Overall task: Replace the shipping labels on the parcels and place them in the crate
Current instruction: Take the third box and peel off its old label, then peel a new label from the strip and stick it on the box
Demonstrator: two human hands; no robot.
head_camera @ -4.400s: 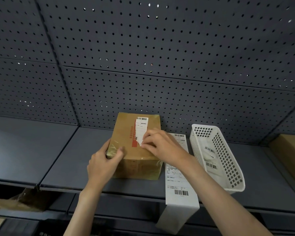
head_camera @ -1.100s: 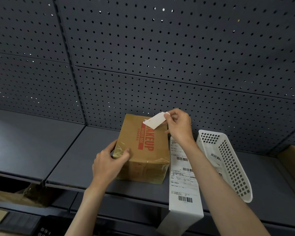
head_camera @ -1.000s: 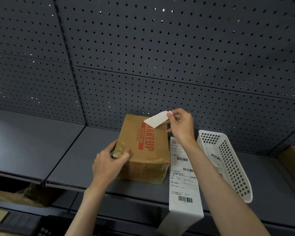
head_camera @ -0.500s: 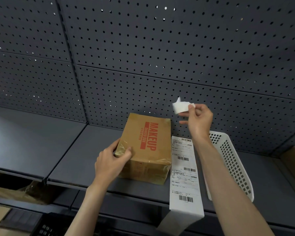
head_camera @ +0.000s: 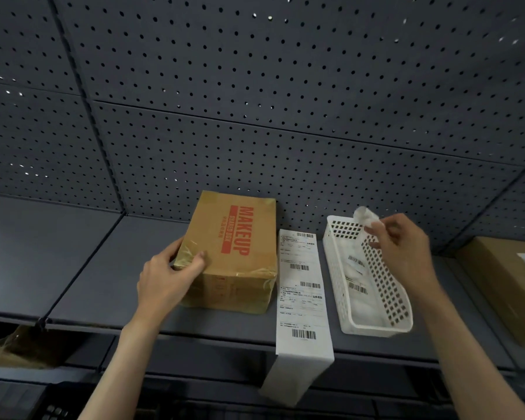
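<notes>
A brown cardboard parcel printed with red "MAKEUP" lettering stands on the grey shelf; its top bears no label. My left hand grips its near left corner. My right hand pinches the crumpled white peeled label above the far end of the white perforated basket. A strip of fresh shipping labels lies between parcel and basket and hangs over the shelf's front edge.
Several used labels lie inside the basket. Another brown parcel with a white label sits at the far right of the shelf. Dark pegboard backs the shelf. A lower shelf holds crinkled brown wrapping at the left.
My right hand peeled the old label off the parcel's top, crumpled it, and carried it right to above the basket. My left hand kept its hold on the parcel.
</notes>
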